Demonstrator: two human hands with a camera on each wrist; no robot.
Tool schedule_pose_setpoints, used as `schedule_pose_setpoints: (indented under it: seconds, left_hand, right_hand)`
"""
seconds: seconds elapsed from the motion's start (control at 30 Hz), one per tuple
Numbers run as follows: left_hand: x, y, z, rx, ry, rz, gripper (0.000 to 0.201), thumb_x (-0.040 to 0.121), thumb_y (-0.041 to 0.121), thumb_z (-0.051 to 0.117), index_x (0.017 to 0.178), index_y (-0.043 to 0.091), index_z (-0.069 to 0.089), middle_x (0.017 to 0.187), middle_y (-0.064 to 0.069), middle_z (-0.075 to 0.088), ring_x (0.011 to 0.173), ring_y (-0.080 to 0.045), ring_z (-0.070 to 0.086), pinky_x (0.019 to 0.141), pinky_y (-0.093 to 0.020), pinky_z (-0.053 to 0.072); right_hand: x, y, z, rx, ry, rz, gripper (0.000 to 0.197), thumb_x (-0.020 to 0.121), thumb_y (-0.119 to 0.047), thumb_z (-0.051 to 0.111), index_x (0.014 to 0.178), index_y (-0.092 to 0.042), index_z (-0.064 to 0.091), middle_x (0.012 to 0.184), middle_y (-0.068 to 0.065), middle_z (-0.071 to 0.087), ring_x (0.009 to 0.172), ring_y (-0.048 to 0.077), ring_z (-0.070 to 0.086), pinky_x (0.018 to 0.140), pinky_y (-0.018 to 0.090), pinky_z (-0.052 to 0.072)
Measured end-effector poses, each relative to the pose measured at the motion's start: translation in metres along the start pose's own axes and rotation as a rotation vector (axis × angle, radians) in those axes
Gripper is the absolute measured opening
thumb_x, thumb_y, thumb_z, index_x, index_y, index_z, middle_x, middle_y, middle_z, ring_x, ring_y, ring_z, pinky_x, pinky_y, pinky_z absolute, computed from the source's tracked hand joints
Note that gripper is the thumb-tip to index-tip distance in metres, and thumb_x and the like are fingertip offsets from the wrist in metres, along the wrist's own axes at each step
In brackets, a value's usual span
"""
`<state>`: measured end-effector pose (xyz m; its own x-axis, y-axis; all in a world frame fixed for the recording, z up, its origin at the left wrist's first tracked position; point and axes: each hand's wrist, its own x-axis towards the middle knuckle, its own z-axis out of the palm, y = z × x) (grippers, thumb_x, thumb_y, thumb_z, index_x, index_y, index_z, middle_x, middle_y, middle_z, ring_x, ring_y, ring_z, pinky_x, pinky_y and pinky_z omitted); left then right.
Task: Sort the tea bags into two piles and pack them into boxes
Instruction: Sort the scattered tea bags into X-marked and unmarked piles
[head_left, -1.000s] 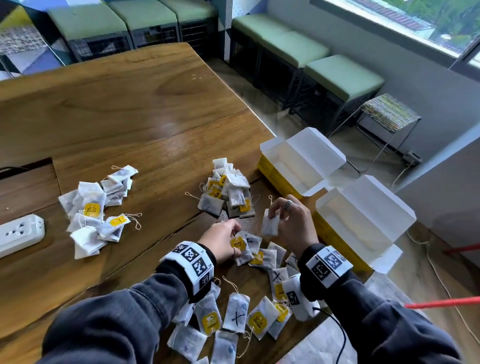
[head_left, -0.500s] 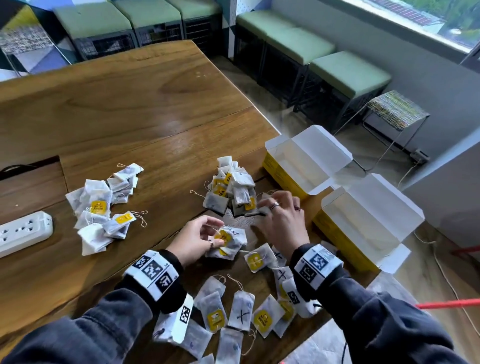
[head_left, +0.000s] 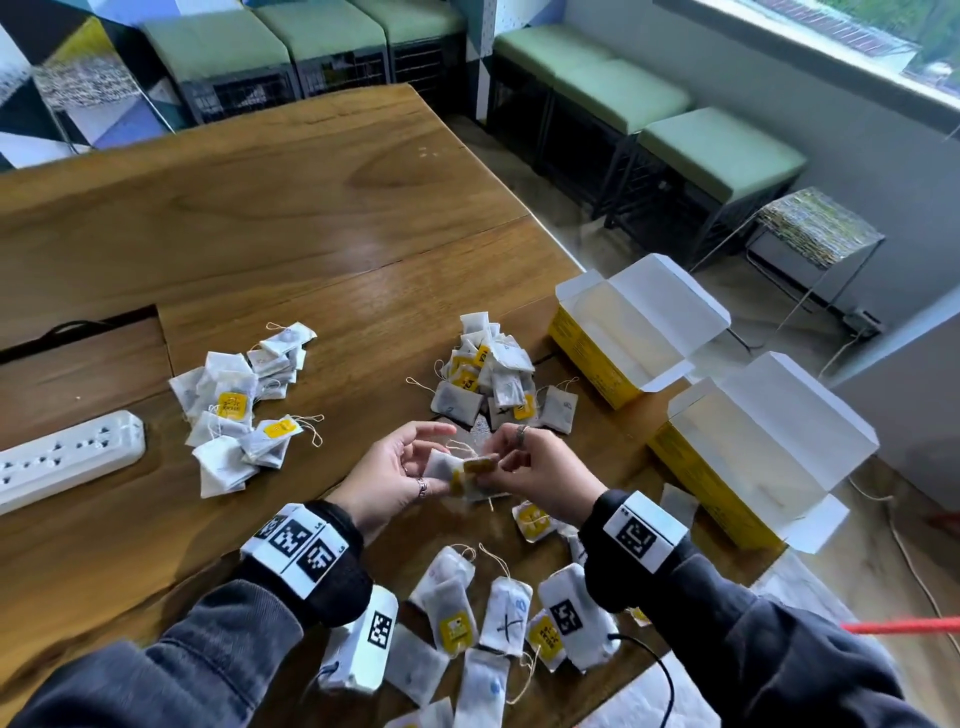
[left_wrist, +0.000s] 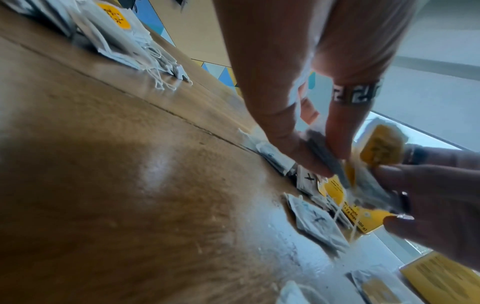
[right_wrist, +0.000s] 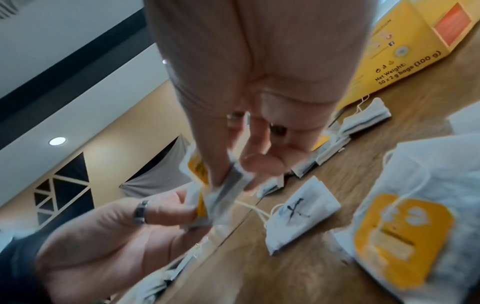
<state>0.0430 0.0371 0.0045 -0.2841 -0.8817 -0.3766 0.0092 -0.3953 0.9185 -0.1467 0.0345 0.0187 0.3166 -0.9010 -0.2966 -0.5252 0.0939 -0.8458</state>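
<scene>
Pinching a small bunch of white paper tea bags (head_left: 457, 470) with yellow tags between them, left hand (head_left: 387, 478) and right hand (head_left: 540, 475) hover, fingers curled, above the glossy wooden surface (head_left: 311, 249), between two sorted heaps.

White power strip (head_left: 62, 457), green stools (head_left: 719, 156)

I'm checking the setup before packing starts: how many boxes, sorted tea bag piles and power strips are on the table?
Open yellow boxes: 2 (far box, near box)
Sorted tea bag piles: 2 (left pile, middle pile)
White power strips: 1
Total: 5
</scene>
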Motion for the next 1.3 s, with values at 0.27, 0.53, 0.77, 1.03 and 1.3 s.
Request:
schedule_pose_setpoints:
  seconds: [0.27, 0.53, 0.77, 1.03, 1.3]
  left_hand:
    - [-0.004, 0.007, -0.012, -0.112, 0.122, -0.024, 0.037, 0.080, -0.017, 0.055, 0.098, 0.015, 0.061, 0.083, -0.008, 0.065, 0.079, -0.015, 0.063, 0.060, -0.024, 0.058]
    - [-0.012, 0.014, -0.007, 0.106, 0.085, 0.183, 0.032, 0.074, -0.019, 0.062, 0.082, 0.013, 0.063, 0.065, 0.001, 0.071, 0.075, -0.010, 0.068, 0.075, -0.017, 0.053]
    - [-0.016, 0.019, -0.006, 0.113, 0.048, 0.203, 0.037, 0.070, -0.004, 0.064, 0.099, 0.019, 0.061, 0.073, 0.000, 0.073, 0.075, -0.008, 0.064, 0.077, -0.018, 0.050]
    - [-0.007, 0.012, -0.012, 0.267, 0.189, 0.230, 0.069, 0.077, -0.022, 0.052, 0.102, 0.041, 0.061, 0.101, 0.014, 0.065, 0.089, -0.010, 0.062, 0.080, -0.030, 0.050]
    - [-0.011, 0.019, -0.005, -0.267, 0.071, -0.150, 0.030, 0.086, -0.012, 0.038, 0.096, 0.003, 0.062, 0.099, -0.022, 0.064, 0.074, -0.020, 0.065, 0.064, -0.026, 0.057]
  right_hand:
    - [-0.013, 0.021, 0.001, 0.099, 0.332, -0.212, 0.061, 0.063, 0.023, 0.061, 0.052, -0.038, 0.061, 0.074, -0.010, 0.048, 0.068, 0.007, 0.043, 0.059, 0.019, 0.037]
    - [-0.016, 0.022, -0.004, 0.173, 0.374, -0.209, 0.059, 0.063, 0.025, 0.058, 0.057, -0.034, 0.061, 0.076, -0.009, 0.057, 0.075, 0.006, 0.055, 0.063, 0.031, 0.046]
    - [-0.017, 0.022, -0.006, 0.147, 0.311, -0.208, 0.024, 0.072, -0.004, 0.072, 0.077, -0.024, 0.061, 0.090, -0.003, 0.062, 0.082, 0.013, 0.060, 0.069, 0.031, 0.054]
    - [-0.021, 0.010, -0.018, 0.179, 0.306, -0.053, 0.018, 0.079, -0.034, 0.064, 0.085, -0.017, 0.061, 0.082, -0.005, 0.063, 0.068, 0.000, 0.057, 0.063, 0.022, 0.050]
    - [-0.007, -0.034, 0.013, 0.248, 0.212, -0.086, 0.016, 0.078, -0.017, 0.073, 0.086, -0.018, 0.060, 0.085, 0.003, 0.067, 0.072, 0.014, 0.065, 0.063, 0.033, 0.057]
